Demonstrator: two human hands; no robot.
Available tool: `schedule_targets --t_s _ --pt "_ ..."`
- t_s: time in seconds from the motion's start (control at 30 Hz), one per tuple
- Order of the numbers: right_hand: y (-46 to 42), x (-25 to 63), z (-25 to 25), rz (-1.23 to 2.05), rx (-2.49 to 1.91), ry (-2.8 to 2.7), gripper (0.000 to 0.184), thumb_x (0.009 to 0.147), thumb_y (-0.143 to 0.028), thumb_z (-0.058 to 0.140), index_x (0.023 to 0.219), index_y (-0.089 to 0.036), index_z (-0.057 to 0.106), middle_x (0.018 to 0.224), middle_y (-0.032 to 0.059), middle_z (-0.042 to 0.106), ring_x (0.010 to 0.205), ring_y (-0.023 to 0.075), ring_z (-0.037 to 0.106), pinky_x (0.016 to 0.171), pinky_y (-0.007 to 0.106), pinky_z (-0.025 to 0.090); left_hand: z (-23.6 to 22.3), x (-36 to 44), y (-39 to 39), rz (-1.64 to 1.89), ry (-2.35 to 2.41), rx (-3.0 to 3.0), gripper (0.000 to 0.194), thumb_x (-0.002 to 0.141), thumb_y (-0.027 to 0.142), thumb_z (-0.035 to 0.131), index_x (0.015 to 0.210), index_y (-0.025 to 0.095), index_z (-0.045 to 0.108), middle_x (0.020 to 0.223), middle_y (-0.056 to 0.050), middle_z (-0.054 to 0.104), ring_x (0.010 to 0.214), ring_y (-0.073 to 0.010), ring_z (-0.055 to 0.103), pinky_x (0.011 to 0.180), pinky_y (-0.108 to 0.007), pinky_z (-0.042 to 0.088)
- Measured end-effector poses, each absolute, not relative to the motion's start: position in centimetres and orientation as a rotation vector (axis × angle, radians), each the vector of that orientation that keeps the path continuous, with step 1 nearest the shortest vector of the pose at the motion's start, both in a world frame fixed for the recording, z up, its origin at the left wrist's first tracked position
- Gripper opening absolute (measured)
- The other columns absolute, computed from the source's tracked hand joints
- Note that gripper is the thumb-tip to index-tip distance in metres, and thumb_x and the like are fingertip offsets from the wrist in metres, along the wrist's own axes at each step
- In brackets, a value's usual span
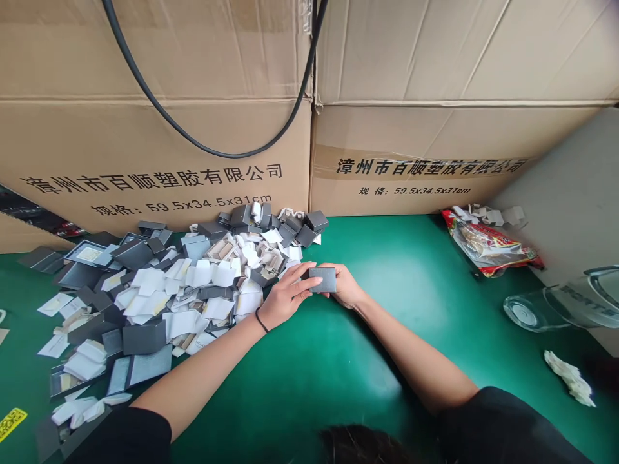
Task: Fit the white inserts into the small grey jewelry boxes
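Observation:
Between my two hands is a small dark grey box [323, 280], held just above the green table [309, 374]. My left hand [289, 290], with a black band at the wrist, grips the box's left side, fingers reaching over its face. Around the right side my right hand [342, 283] is closed, its fingertips partly hidden behind the box. Left of my hands spreads a heap of grey boxes [144, 338] and folded white paper pieces [149, 283], several of the boxes lying open.
Large cardboard cartons [203, 135] wall off the back, with a black cable [232, 155] hanging in front. At right are a red plastic packet [488, 245], a clear glass cup [556, 303] and a crumpled tissue [569, 378]. A yellow label [12, 423] sits lower left.

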State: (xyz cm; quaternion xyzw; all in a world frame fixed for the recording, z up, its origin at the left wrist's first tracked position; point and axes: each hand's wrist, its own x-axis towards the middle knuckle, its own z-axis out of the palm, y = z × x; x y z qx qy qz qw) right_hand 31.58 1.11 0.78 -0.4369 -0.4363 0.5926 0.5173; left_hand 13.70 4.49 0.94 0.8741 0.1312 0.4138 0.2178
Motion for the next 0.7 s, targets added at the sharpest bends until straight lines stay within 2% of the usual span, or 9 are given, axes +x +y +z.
schedule_targets --t_s 0.1,0.27,0.33,0.4,0.47,0.5,0.6,0.7 --pt "0.8 31.3 0.8 1.372 -1.053 -1.085 0.021 0.060 -0.028 0.072 0.074 -0.016 0.061 0.059 -0.0047 0.055 0.043 0.0043 0.045 0.036 0.017 0.037 1.2 13.7 4.3 1.220 0.296 2.476 0.049 0.087 0.006 0.048 0.129 0.031 0.048 0.137 -0.010 0.046 0.124 -0.0231 0.045 0.094 -0.046 0.049" --pt "0.9 31.7 0.8 1.304 -1.111 -1.121 0.028 0.067 -0.032 0.069 0.076 -0.020 0.046 0.070 -0.0046 0.055 0.053 0.0079 0.055 0.043 0.021 0.049 1.2 13.9 4.2 1.270 0.338 2.530 0.052 0.086 0.003 0.046 0.130 0.033 0.048 0.138 -0.009 0.045 0.125 -0.0236 0.043 0.096 -0.050 0.047" --pt "1.0 32.0 1.0 1.298 -1.099 -1.149 0.031 0.069 -0.031 0.066 0.089 -0.022 0.045 0.085 -0.0017 0.059 0.060 0.0092 0.057 0.043 0.021 0.050 1.0 14.0 4.3 1.270 0.400 2.495 0.049 0.087 0.006 0.047 0.130 0.031 0.049 0.136 -0.009 0.047 0.124 -0.0228 0.045 0.097 -0.047 0.047" --pt "1.1 32.2 1.3 1.352 -1.027 -1.208 0.048 0.068 -0.027 0.067 0.109 -0.024 0.043 0.098 0.0011 0.058 0.064 0.0092 0.057 0.046 0.020 0.050 0.7 14.1 4.4 1.270 0.480 2.442 0.047 0.087 0.009 0.049 0.130 0.030 0.049 0.136 -0.009 0.048 0.123 -0.0220 0.046 0.097 -0.044 0.047" --pt "1.0 32.3 1.5 1.448 -0.962 -1.304 0.065 0.067 -0.025 0.068 0.124 -0.024 0.038 0.097 0.0015 0.059 0.065 0.0086 0.055 0.052 0.022 0.051 0.5 14.1 4.4 1.249 0.548 2.398 0.045 0.087 0.013 0.051 0.129 0.030 0.050 0.137 -0.008 0.047 0.123 -0.0213 0.047 0.099 -0.042 0.047" --pt "1.0 32.3 1.6 1.477 -0.955 -1.346 0.067 0.068 -0.025 0.069 0.127 -0.022 0.038 0.091 0.0006 0.060 0.064 0.0083 0.055 0.055 0.022 0.051 0.3 14.1 4.4 1.233 0.568 2.383 0.045 0.087 0.014 0.051 0.129 0.030 0.051 0.138 -0.007 0.047 0.123 -0.0211 0.047 0.100 -0.042 0.046" --pt "1.1 32.7 1.5 1.404 -1.043 -1.395 0.058 0.069 -0.029 0.070 0.120 -0.016 0.047 0.079 -0.0009 0.059 0.062 0.0094 0.054 0.058 0.024 0.050 0.4 14.3 4.3 1.190 0.587 2.350 0.042 0.089 0.017 0.049 0.128 0.031 0.051 0.140 -0.006 0.045 0.124 -0.0213 0.046 0.101 -0.043 0.045" --pt "1.4 34.1 1.5 1.225 -1.155 -1.414 0.049 0.066 -0.031 0.071 0.109 -0.017 0.052 0.085 0.0015 0.060 0.062 0.0115 0.056 0.056 0.027 0.051 0.9 15.7 4.4 1.163 0.586 2.364 0.040 0.090 0.019 0.046 0.128 0.032 0.051 0.140 -0.005 0.045 0.125 -0.0214 0.045 0.100 -0.045 0.045"
